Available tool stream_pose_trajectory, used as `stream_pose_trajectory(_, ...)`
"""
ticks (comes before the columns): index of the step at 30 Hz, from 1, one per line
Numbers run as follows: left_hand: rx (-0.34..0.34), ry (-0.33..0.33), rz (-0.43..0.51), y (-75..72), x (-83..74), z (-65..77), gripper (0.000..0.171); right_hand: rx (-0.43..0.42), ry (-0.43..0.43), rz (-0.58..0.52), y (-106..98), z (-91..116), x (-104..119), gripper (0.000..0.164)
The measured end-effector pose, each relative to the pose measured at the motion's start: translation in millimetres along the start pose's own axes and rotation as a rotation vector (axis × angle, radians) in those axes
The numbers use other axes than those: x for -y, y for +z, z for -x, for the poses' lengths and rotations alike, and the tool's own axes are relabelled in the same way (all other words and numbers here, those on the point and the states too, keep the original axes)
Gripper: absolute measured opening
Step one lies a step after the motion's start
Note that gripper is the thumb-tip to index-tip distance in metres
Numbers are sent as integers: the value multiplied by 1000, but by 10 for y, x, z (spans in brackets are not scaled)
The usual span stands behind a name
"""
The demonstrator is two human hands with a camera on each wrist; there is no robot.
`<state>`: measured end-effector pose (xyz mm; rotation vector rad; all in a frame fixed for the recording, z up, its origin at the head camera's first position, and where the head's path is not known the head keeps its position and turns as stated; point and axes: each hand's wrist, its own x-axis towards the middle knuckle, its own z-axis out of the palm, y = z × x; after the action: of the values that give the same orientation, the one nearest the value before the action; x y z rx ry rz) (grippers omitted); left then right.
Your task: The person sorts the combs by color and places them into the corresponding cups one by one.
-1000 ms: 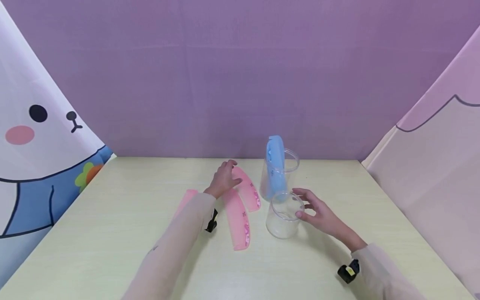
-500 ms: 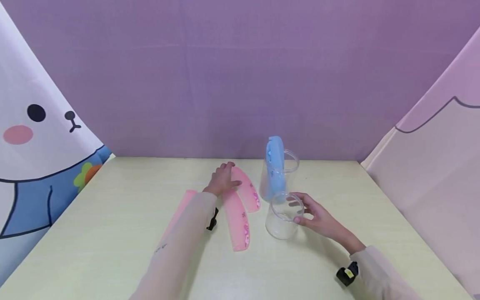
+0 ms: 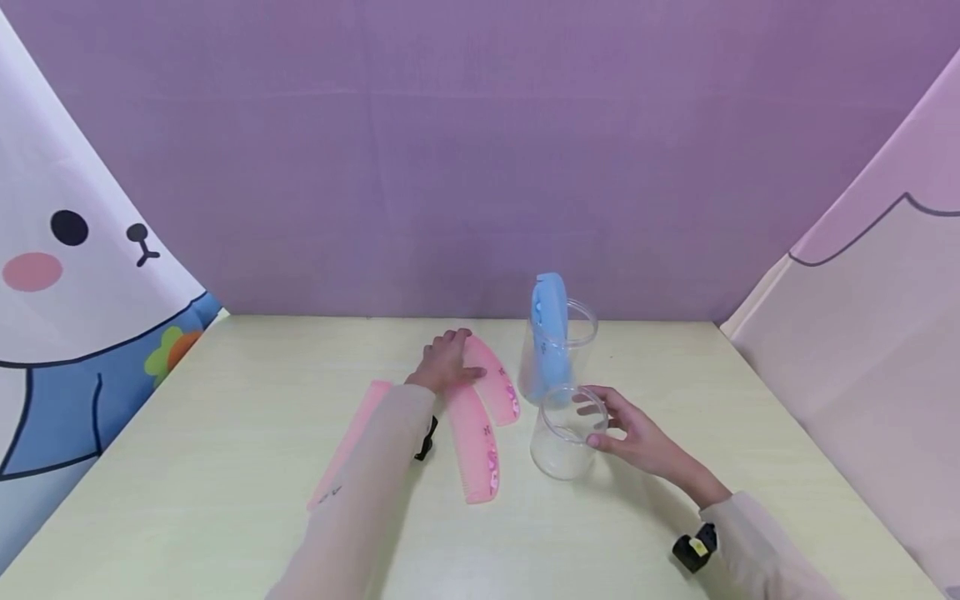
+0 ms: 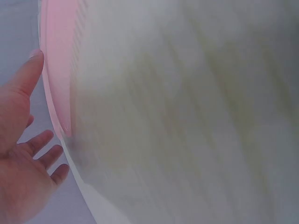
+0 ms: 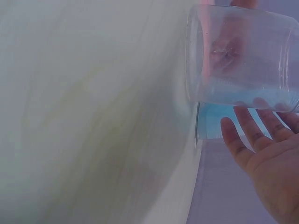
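Observation:
Three pink combs lie on the table. My left hand (image 3: 442, 362) reaches over the far ends of the middle comb (image 3: 474, 454) and the right comb (image 3: 501, 396). Its fingers are spread, with the thumb close to a comb edge in the left wrist view; contact is hard to judge. The left comb (image 3: 348, 446) is partly hidden by my sleeve. My right hand (image 3: 637, 433) holds a clear cup (image 3: 562, 457) by its side, thumb near and fingers behind; the cup stands upright. In the right wrist view the fingers (image 5: 250, 126) lie along the cup wall.
Just behind the held cup stands a second, taller clear cup (image 3: 584, 333) with blue comb-like pieces (image 3: 551, 304) upright in it. A purple cloth (image 3: 450, 167) rises at the table's back edge. Printed cloths hang on the left and right.
My left hand has shifted very slightly, its fingers a little lower over the comb ends. My right hand has closed slightly further round the cup. The combs and cups stay in place.

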<state>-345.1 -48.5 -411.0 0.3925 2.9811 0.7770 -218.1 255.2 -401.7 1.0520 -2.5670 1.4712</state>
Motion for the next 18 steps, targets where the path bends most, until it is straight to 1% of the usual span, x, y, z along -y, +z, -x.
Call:
stream_pose_trajectory(4,8,9,3,5,9,-15,79,7,-4,-11,-8,-1,0,58)
stream_pose_trajectory(12,55,-27,50,18,43,-62,83,8,5,-6,-10,-8,-4,59)
stream_pose_trajectory(18,76,-26,67,10,66,-86,85,11,18,-4,-10,-12,-5,59)
